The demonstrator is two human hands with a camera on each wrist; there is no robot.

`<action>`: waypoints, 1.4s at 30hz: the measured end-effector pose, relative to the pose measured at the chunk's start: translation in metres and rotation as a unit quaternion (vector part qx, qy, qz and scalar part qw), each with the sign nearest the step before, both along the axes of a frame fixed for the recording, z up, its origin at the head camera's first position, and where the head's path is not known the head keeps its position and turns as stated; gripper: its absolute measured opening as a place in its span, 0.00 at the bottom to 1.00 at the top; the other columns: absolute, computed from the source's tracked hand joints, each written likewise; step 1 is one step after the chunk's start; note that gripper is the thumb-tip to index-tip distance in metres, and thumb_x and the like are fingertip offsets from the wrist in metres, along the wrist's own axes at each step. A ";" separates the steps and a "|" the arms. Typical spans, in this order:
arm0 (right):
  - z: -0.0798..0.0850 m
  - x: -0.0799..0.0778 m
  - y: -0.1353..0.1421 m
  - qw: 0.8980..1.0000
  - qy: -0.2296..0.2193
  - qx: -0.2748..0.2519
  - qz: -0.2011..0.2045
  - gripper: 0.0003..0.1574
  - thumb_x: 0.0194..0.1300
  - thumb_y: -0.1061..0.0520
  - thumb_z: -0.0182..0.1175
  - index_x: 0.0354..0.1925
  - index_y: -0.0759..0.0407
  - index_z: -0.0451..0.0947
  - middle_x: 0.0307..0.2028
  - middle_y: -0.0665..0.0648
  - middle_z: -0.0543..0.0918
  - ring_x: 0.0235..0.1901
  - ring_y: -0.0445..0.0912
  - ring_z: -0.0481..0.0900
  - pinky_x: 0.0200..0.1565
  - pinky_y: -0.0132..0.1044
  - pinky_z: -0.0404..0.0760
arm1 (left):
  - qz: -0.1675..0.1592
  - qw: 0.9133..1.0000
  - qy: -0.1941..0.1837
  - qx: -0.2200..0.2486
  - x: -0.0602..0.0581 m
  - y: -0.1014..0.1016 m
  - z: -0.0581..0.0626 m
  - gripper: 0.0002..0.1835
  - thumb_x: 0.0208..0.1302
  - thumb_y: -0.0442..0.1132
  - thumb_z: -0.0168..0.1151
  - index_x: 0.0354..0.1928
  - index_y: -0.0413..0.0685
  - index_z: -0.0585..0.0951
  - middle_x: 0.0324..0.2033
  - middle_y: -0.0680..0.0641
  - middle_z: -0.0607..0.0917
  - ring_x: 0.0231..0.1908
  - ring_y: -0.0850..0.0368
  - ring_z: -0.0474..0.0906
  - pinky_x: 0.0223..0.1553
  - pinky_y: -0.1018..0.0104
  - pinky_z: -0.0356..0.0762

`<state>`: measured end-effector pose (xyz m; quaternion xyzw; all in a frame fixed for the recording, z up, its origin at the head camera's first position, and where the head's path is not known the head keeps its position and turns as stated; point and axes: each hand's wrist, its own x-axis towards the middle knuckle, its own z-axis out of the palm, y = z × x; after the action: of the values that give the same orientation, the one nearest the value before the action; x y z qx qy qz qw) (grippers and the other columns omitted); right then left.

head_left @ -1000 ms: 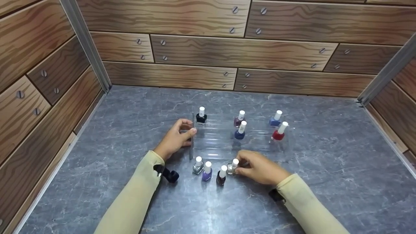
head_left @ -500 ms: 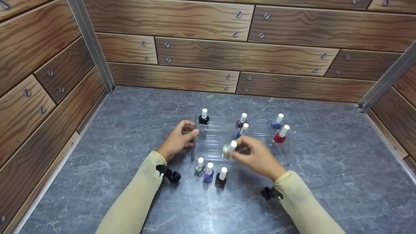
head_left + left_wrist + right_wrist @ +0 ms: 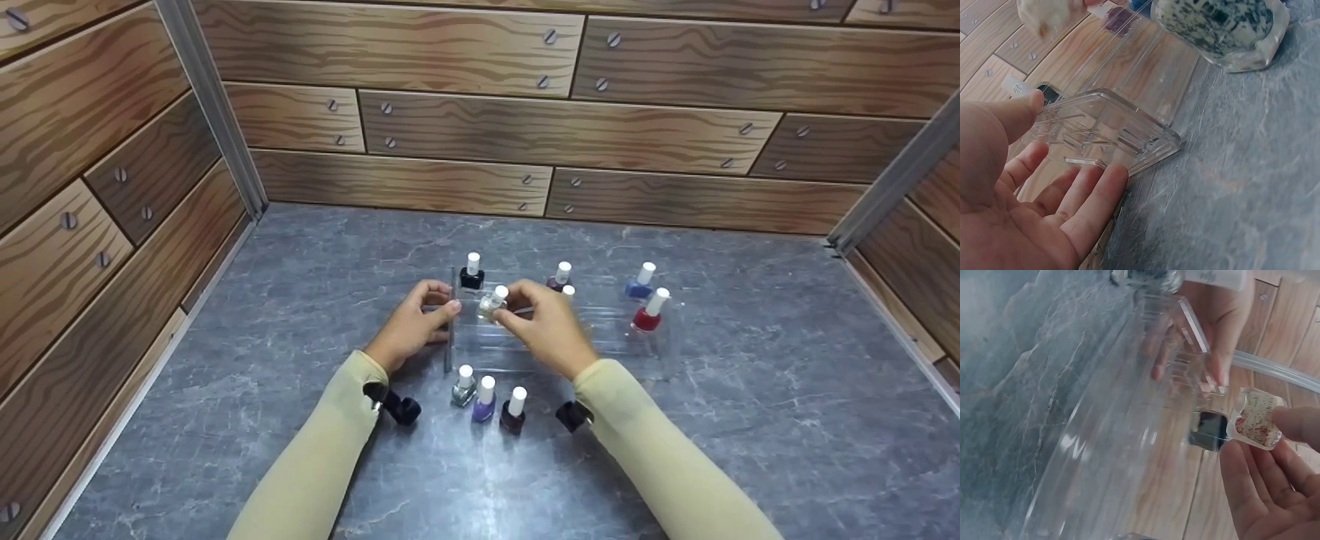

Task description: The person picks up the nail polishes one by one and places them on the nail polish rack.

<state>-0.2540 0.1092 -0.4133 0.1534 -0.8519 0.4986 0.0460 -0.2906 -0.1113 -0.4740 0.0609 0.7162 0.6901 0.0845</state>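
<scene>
My left hand (image 3: 409, 326) holds the left end of a clear plastic stepped display rack (image 3: 510, 360), thumb at the top edge and fingers against the end panel (image 3: 1106, 124). Between thumb and fingers, my right hand (image 3: 551, 326) pinches a white-capped nail polish bottle (image 3: 490, 306) over the rack's left part. Pale polish with reddish specks shows through its base (image 3: 1258, 419) in the right wrist view. On the rack stand black (image 3: 472, 280), plum (image 3: 558, 284), blue (image 3: 639, 287) and red (image 3: 646, 320) nail polish bottles. A navy one is mostly hidden behind my right hand, its white cap (image 3: 568, 291) showing.
In front of the rack stand a silver glitter bottle (image 3: 463, 391), a purple bottle (image 3: 484, 409) and a dark bottle (image 3: 513, 418). Wood-patterned walls (image 3: 450, 120) enclose the grey marbled tabletop (image 3: 337, 247) at the back and sides.
My right hand has lifted the pale nail polish bottle from the front row and carried it left and back over the rack. My left hand stays at the rack's end.
</scene>
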 end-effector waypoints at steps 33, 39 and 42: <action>-0.012 -0.028 -0.026 0.986 0.026 0.163 0.018 0.05 0.66 0.61 0.71 0.41 0.58 0.84 0.41 0.56 0.89 0.42 0.48 0.87 0.49 0.41 0.88 | 0.005 1.000 0.002 0.013 -0.001 0.001 -0.001 0.18 0.73 0.39 0.65 0.58 0.43 0.73 0.59 0.38 0.76 0.55 0.44 0.79 0.51 0.51 0.88; -0.012 -0.027 -0.026 0.979 0.054 0.193 0.029 0.07 0.65 0.61 0.71 0.42 0.59 0.85 0.42 0.57 0.87 0.43 0.50 0.86 0.51 0.41 0.87 | 0.008 1.000 0.005 0.007 -0.002 0.001 -0.002 0.17 0.73 0.39 0.65 0.58 0.44 0.74 0.59 0.38 0.76 0.55 0.45 0.79 0.51 0.51 0.88; -0.013 -0.026 -0.026 0.974 0.076 0.209 0.036 0.08 0.65 0.61 0.71 0.43 0.60 0.85 0.41 0.57 0.86 0.43 0.51 0.85 0.51 0.43 0.87 | 0.010 1.000 0.009 0.001 -0.002 0.001 -0.002 0.17 0.73 0.39 0.65 0.58 0.44 0.74 0.59 0.39 0.77 0.54 0.45 0.80 0.50 0.51 0.89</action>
<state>-0.2798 0.0830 -0.4258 0.2275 -0.9253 0.2975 0.0593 -0.2922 -0.1102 -0.4758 0.0596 0.7171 0.6908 0.0709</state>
